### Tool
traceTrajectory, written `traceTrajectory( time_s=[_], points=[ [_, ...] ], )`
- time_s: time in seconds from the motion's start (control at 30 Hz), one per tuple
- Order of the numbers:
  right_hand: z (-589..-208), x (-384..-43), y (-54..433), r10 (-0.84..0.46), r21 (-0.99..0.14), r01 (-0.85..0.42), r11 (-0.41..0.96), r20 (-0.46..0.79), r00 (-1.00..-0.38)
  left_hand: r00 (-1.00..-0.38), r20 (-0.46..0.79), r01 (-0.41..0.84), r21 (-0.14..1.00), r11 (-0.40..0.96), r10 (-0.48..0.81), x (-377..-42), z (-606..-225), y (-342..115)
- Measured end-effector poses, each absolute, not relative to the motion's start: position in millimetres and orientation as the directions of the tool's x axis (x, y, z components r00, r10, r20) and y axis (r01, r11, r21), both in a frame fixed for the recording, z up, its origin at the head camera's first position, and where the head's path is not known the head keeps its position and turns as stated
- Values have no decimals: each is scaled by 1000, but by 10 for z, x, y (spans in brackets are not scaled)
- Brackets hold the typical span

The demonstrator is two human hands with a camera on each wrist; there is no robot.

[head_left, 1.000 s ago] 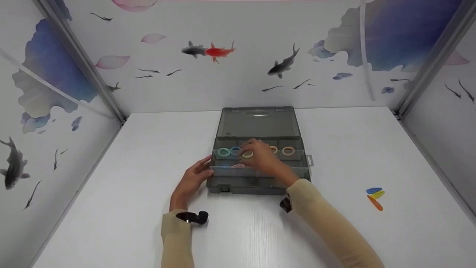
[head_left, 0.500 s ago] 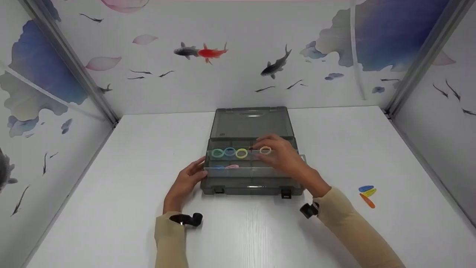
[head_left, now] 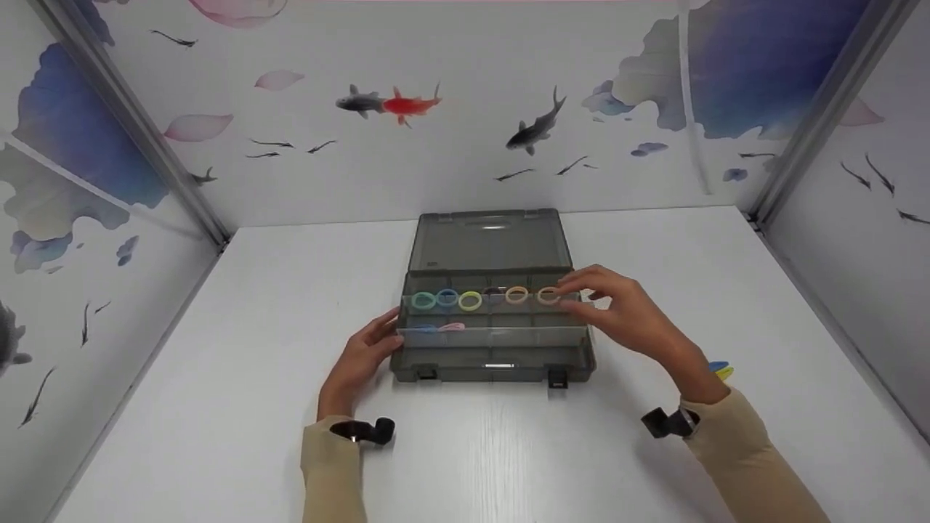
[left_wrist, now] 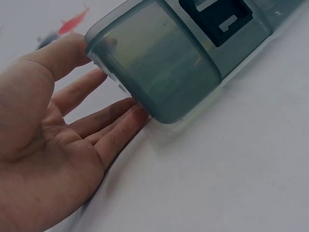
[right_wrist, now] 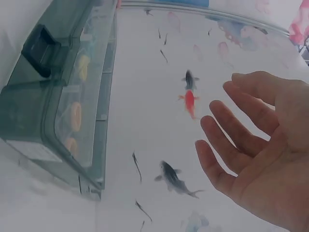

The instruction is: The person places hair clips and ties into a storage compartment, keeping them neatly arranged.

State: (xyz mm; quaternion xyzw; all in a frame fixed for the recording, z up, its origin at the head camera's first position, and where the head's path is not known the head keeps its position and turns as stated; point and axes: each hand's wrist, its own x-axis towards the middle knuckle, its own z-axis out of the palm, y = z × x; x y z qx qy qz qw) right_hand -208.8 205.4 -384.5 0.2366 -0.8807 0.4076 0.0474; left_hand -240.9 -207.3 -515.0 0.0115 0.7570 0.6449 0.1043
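An open grey see-through organizer box [head_left: 436,357] lies on the white table with its lid [head_left: 490,243] folded back. Small rings that look like hair ties sit in a row in it: a green ring [head_left: 423,309], a blue one, a yellow ring [head_left: 471,310], a dark one, an orange one and a peach ring [head_left: 548,303]. My left hand [head_left: 358,367] rests its fairly straight fingers against the box's left end. Over the right end hovers my right hand [head_left: 632,316], fingertips beside the peach ring; the right wrist view shows its fingers loosely spread with nothing between them.
In a nearer compartment row are a blue clip [head_left: 421,330] and a pink clip [head_left: 452,327]. On the table at right, a blue clip [head_left: 718,365] and a yellow clip [head_left: 725,373] show partly behind the right forearm. White walls with painted fish surround the table.
My right hand has moved right across the box, from over the middle to the right end, uncovering the dark, orange and peach rings. The left hand stays at the box's left end.
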Motion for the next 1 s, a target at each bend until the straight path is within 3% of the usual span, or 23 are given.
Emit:
traceTrajectory(
  time_s=[0.3,0.6,1.0],
  points=[
    [-3945,-2014,2571,-348,-659,-405,634,224,-910,-978,-142,-115,979,166,156,-2394,-5152,-2059],
    [-4072,-1965,3127,-275,-761,-353,544,236,-932,-979,-121,-97,984,147,163,-2381,-5152,-2059],
    [-4275,-2008,3773,-114,-726,-67,684,-16,-993,-979,-117,-92,985,144,169,-2385,-5154,-2074]
  ],
)
